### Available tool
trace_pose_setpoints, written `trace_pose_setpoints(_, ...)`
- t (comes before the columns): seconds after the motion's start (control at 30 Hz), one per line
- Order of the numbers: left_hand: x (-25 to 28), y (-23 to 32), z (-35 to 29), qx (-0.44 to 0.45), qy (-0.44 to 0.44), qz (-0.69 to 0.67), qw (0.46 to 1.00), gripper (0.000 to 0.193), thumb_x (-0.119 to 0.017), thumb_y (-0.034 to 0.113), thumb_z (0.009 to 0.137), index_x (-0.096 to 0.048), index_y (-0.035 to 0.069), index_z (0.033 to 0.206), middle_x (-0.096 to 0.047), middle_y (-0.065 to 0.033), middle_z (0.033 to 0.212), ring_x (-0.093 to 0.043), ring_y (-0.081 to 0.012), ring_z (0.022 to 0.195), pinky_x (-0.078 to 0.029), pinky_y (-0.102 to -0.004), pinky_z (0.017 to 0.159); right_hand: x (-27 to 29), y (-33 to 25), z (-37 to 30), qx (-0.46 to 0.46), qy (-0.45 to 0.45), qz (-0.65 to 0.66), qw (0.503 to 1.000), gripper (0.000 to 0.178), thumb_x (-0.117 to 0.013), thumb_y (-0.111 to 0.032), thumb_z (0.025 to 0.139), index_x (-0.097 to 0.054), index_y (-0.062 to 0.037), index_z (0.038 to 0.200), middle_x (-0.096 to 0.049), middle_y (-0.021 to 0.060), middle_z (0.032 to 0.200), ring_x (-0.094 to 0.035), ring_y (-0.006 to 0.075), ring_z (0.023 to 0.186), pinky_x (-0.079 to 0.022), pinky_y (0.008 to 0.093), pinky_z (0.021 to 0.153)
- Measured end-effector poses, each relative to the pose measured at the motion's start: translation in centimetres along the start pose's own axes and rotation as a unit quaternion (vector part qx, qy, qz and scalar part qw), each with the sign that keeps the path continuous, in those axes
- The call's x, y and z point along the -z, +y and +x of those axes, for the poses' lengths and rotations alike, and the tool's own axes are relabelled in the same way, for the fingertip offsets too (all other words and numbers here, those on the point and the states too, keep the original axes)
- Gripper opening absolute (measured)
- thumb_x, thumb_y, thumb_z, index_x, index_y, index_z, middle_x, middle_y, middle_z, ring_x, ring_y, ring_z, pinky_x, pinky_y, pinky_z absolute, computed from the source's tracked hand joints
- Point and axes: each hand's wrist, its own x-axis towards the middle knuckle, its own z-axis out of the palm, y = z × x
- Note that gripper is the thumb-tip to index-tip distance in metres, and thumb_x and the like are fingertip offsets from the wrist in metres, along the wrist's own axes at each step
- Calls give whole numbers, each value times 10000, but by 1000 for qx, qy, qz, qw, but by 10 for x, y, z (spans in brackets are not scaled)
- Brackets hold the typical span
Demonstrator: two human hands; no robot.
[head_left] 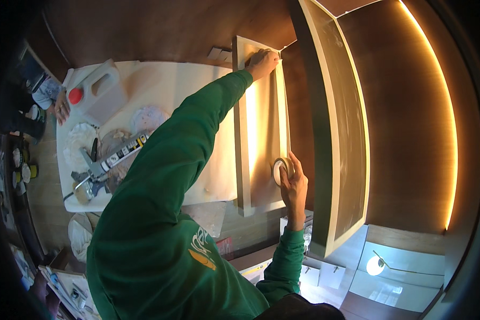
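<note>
A pale-edged, shelf-like box [242, 133] stands in front of me, its inner face lit by a warm glow. My left hand [262, 64] is at its far end, fingers closed and pressed at the right-hand corner. A thin strip of masking tape [285, 112] appears to run along the right edge from there toward my right hand. Lower on the same edge, my right hand [294, 186] grips a roll of masking tape [280, 170], its round core facing me. What lies under my left fingertips is mostly hidden.
Beside the box, a large panel with pale edges [325, 128] juts out on the right. On the white-covered table [208, 181] at left lie a caulking gun [117, 157], crumpled plastic [82, 141] and a red-capped jug [98, 93]. Another person's hand [62, 108] rests near its far-left edge.
</note>
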Motion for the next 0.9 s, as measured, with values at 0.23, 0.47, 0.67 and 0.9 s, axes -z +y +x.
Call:
trace_pose_setpoints(0.23,-6,5,18,-109,-93,146,979,167,-601,141,891,-639,70,1037,-690,-119,1028,-584,-285,1075,-431,-438,948,-5,-25,38,-46,31,37,998,438,-668,-153,948,-577,-54,1365,-705,240,1157,-709,316,1060,-538,383,910)
trace_pose_setpoints(0.47,0,-6,21,-121,-127,232,957,247,-571,154,886,-629,46,1100,-676,-116,1138,-558,-267,1120,-402,-420,960,-17,-11,42,-79,26,58,995,428,-671,-158,954,-581,-34,1354,-715,217,1124,-710,278,1037,-536,356,902)
trace_pose_setpoints(0.67,0,-2,26,-125,-161,200,958,287,-525,118,927,-624,-8,1164,-669,-145,1155,-555,-283,1096,-422,-424,944,-20,-11,39,-84,39,51,994,417,-675,-163,956,-594,-27,1342,-725,187,1089,-706,242,1011,-539,342,875)
trace_pose_setpoints(0.9,-7,-12,28,-130,-139,195,962,256,-525,162,937,-642,-2,1095,-664,-126,1169,-549,-283,1100,-422,-438,955,-16,-18,42,-100,24,43,994,421,-680,-184,954,-602,-30,1337,-722,187,1097,-706,246,1011,-539,342,885)
